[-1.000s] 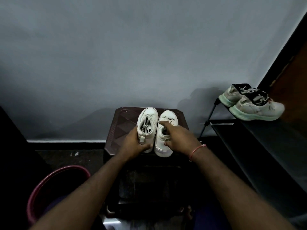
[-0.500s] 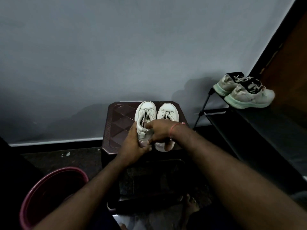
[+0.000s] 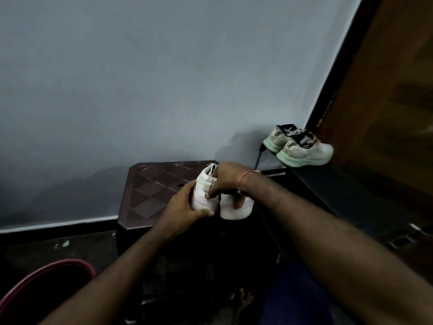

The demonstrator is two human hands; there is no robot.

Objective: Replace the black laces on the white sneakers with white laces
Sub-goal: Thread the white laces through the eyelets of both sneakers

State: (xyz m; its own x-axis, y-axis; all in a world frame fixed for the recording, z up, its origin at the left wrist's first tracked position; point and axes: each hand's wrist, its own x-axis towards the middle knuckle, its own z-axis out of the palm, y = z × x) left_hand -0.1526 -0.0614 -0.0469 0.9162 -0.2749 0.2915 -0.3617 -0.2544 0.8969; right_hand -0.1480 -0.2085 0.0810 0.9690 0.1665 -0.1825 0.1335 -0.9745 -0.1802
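Left hand (image 3: 184,206) and right hand (image 3: 226,181) on white sneakers (image 3: 203,198) atop dark stool (image 3: 150,191); another pair (image 3: 304,150) on nearby rack (image 3: 332,186).

Grey wall (image 3: 164,78) behind a dark stool (image 3: 150,195) (diamond-patterned top), wooden door (image 3: 386,113) at right.

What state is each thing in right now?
Dark brown plastic stool: upright, beneath both sneakers.
Left white low-top sneaker: gripped by both hands.
Right white low-top sneaker: standing, right fingers touching.
Left hand: gripping left sneaker's heel.
Right hand: curled over sneaker tops.
Grey mint-soled running shoes: paired on black rack, untouched.
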